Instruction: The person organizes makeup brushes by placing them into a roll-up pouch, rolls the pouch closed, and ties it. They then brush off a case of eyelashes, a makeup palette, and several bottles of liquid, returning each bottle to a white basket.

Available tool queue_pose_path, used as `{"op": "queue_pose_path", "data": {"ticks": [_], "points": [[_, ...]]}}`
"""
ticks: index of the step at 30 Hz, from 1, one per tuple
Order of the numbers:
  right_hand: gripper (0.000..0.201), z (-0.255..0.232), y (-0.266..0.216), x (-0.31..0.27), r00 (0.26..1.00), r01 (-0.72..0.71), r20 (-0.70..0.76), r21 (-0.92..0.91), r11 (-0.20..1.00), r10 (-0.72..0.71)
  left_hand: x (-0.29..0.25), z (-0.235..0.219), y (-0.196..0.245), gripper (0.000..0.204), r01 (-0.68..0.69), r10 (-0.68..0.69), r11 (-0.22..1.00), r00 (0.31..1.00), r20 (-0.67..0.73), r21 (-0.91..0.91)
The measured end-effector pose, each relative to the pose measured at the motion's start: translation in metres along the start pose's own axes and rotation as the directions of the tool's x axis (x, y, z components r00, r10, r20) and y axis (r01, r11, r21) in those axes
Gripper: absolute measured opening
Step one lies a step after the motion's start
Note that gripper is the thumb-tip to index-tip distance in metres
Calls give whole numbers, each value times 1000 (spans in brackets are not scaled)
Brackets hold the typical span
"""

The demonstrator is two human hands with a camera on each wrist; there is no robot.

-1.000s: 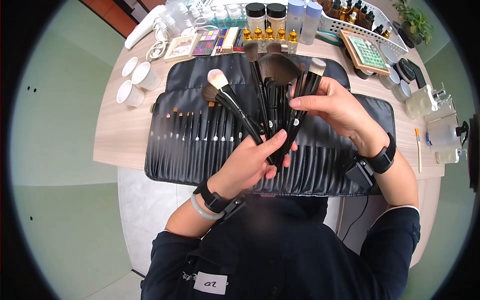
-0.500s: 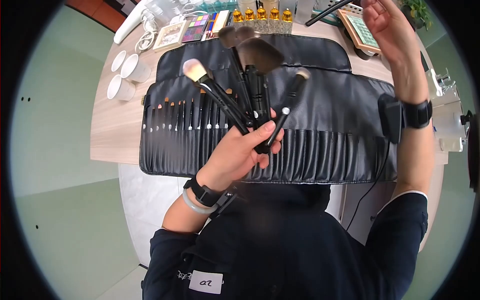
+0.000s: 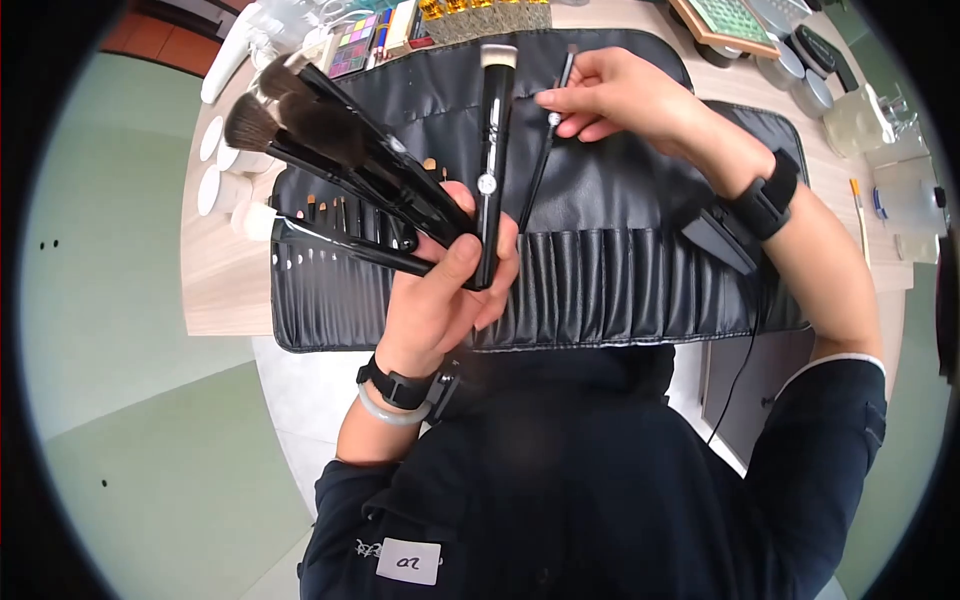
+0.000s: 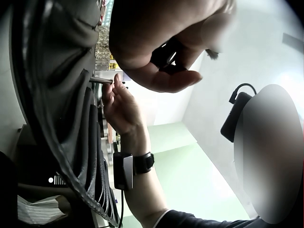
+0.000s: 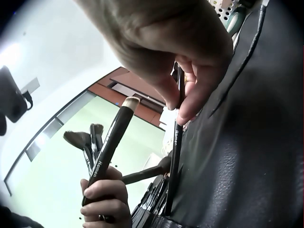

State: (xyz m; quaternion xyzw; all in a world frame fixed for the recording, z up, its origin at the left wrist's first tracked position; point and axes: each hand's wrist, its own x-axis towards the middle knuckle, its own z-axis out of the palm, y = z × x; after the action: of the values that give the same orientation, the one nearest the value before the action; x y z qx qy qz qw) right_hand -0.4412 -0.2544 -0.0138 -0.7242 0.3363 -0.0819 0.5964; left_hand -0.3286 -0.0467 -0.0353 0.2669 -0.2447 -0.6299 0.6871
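Observation:
My left hand (image 3: 440, 290) grips a fanned bundle of several black-handled makeup brushes (image 3: 400, 185) by their lower ends, over the left-centre of the brush roll (image 3: 620, 180). One flat-topped brush (image 3: 492, 110) stands upright at the bundle's right side. With thumb and fingertips, my right hand (image 3: 625, 100) pinches a thin makeup brush (image 3: 543, 165) near its upper part. In the right wrist view that thin brush (image 5: 175, 156) points down, its lower end right at the roll's pocket row. Slim brushes (image 3: 325, 212) sit in the pockets on the left.
White paper cups (image 3: 222, 188) stand at the table's left. An eyeshadow palette (image 3: 352, 55) and gold-topped bottles (image 3: 480, 12) line the back. Tins (image 3: 812, 92), pump bottles (image 3: 862, 122) and a loose yellow-tipped brush (image 3: 860, 215) are on the right. A cable (image 3: 735, 390) hangs from the right wrist camera.
My right hand left the bundle, swung up to the far right with a thin black handle, and came back over the roll with the thin brush. The left-hand bundle has tilted leftward.

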Motion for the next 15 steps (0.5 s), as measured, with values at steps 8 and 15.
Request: {"op": "queue_pose_path", "data": {"ticks": [8,15], "points": [[26,16,-3,15,991,-15,131,-71,997,24,-4,-4,4,27,-19,19,1000,1000,-12,25],[24,36,-11,13,942,-120,289,-182,976,169,-3,-12,0,28,-18,22,998,998,-52,66]]}}
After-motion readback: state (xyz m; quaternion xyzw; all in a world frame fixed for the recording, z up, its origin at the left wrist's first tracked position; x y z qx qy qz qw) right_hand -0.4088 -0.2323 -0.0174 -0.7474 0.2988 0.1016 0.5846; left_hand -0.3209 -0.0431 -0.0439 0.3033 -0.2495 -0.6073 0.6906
